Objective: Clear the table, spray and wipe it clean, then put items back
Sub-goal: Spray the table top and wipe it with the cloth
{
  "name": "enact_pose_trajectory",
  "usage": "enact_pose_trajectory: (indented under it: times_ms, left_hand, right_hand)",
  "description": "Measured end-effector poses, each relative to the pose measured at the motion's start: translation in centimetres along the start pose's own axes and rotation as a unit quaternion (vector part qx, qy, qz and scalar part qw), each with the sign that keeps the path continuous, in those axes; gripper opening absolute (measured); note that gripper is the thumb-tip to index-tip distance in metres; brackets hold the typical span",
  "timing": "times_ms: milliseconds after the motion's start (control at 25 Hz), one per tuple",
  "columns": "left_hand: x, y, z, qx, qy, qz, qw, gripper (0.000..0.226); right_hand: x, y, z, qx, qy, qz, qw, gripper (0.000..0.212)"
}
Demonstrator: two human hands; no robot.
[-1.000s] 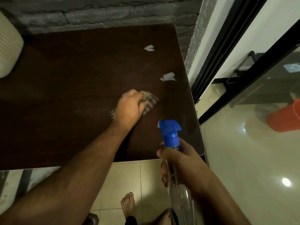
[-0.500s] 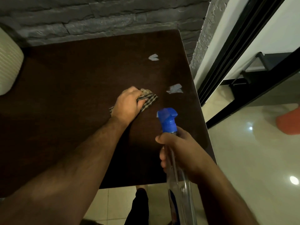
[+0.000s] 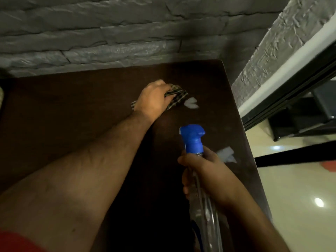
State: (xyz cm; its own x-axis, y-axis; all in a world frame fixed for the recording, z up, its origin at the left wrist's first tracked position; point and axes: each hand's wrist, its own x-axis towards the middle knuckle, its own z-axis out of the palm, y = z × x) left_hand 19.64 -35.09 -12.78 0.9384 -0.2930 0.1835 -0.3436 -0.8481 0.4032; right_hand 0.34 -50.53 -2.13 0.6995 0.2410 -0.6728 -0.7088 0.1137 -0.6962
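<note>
My left hand (image 3: 153,99) grips a checked cloth (image 3: 177,96) and presses it on the dark brown table (image 3: 72,115), far toward the back right. Just right of the cloth lies a small white paper scrap (image 3: 191,103). My right hand (image 3: 205,175) holds a clear spray bottle (image 3: 203,215) with a blue trigger head (image 3: 193,138), upright above the table's front right part. A second white scrap (image 3: 226,154) lies behind that hand near the right edge.
A grey stone wall (image 3: 109,37) runs along the table's back. The table's right edge borders a black-framed glass door (image 3: 291,91) and a glossy cream floor (image 3: 300,197). A pale ribbed object (image 3: 1,95) shows at the far left.
My left hand slid the cloth away from me toward the back right, up to the far white scrap. The view moved closer over the table. The right hand kept the bottle upright.
</note>
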Motion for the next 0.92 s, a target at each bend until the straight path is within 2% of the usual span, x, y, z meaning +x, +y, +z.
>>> enact_pose_trajectory:
  times_ms: [160,320,640,920]
  left_hand:
    - [6.0,-1.7,0.5,0.019,0.001,-0.017,1.000,0.034]
    - [9.5,-1.8,1.0,0.009,0.022,-0.012,1.000,0.031]
    - [10.0,-1.4,1.2,0.027,0.040,-0.019,0.999,0.030]
    - [10.0,0.1,1.3,0.067,0.056,-0.082,0.993,0.030]
  right_hand:
    - [4.1,-3.4,0.1,0.000,0.025,-0.020,0.999,0.020]
    - [6.8,-5.3,-1.1,-0.006,0.040,-0.015,0.999,0.026]
    - [8.2,-7.8,-3.1,-0.028,0.063,-0.039,0.997,0.023]
    - [6.8,-9.4,-5.0,-0.053,0.041,-0.046,0.997,0.021]
